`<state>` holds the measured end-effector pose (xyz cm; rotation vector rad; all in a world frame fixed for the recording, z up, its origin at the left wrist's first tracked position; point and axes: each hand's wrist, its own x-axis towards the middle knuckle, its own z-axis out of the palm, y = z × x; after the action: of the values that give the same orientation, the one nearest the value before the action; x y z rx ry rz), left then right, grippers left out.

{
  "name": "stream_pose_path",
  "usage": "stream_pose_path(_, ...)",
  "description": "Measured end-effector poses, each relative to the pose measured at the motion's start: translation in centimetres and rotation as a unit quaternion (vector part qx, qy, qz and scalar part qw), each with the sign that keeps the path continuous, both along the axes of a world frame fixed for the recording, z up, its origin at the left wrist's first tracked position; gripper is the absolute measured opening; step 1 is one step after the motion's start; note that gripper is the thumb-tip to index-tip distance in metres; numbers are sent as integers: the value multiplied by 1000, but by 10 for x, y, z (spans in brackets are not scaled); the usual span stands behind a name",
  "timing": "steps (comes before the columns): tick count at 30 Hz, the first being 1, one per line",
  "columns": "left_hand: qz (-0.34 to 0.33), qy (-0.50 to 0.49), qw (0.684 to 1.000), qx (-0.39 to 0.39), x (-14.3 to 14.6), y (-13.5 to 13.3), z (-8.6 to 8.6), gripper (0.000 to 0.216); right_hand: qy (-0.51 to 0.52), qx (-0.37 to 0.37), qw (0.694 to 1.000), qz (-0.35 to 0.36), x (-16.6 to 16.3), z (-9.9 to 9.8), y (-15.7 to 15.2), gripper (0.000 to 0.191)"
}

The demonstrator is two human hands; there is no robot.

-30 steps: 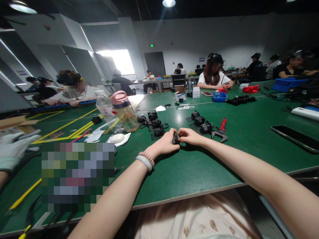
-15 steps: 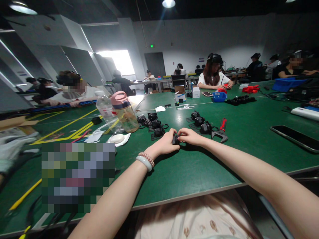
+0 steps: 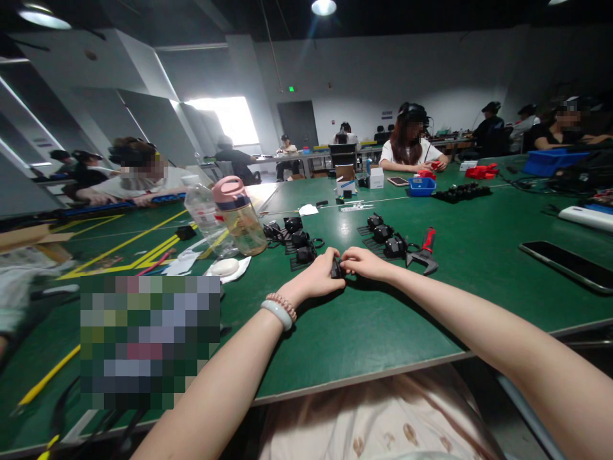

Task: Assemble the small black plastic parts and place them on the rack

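Note:
A small black part (image 3: 336,269) is between my hands, low over the green table (image 3: 364,332); its exact kind I cannot make out. My left hand (image 3: 322,272) is closed around it from the left. From the right, the bent fingers of my right hand (image 3: 360,263) pinch at its edge, partly hiding it. Just beyond my left hand lie several black round-bodied parts (image 3: 301,239) on dark slatted pieces. A similar row of black parts (image 3: 383,231) lies past my right hand. Beside that row rests an adjustable wrench (image 3: 425,254) with a red and black handle.
To the left stand a pink-lidded drink bottle (image 3: 239,217) and a clear plastic bottle (image 3: 204,211), near a white round object (image 3: 225,266). A phone (image 3: 569,263) lies at the right. Farther back are a blue bin (image 3: 422,187) and red parts (image 3: 481,171). Co-workers sit around the table.
My hands keep almost the same place around the black part; the right fingers have shifted very slightly. At the far left, a pale-sleeved arm has moved a little.

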<state>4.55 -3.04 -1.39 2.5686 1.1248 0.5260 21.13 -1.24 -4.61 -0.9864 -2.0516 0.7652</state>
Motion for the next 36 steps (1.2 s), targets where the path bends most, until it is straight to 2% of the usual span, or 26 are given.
stream_pose_path(22,10,0,1000,-6,-1,0,-1,50,-43,41,998,1,1,4,-1,27)
stream_pose_path(36,23,-5,1000,-19,1,-3,2,51,-44,34,998,-1,1,4,-1,33)
